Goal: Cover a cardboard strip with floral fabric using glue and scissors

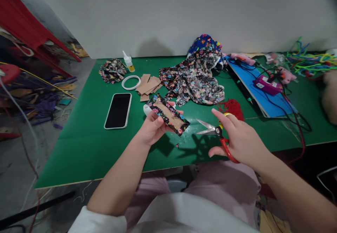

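My left hand (pixel 154 127) holds a cardboard strip (pixel 170 114) with black floral fabric folded over its edges, thumb on top and fingers beneath. To the right, my right hand (pixel 238 136) has scissors (pixel 218 131) with red and yellow handles looped on its fingers. The blades are parted and point left at the strip, without touching it. A tiny fabric scrap (pixel 177 145) lies on the green table (pixel 79 152) below the strip. Behind are brown cardboard pieces (pixel 149 85) and a heap of floral fabric (pixel 195 77).
A phone (pixel 118 111), a white ring (pixel 131 82), a glue bottle (pixel 129 61) and bunched fabric (pixel 112 71) are on the left. Red yarn (pixel 233 109), a blue folder (pixel 260 89), a purple power strip (pixel 268 85) and cords lie right. A red chair (pixel 31 26) stands beyond.
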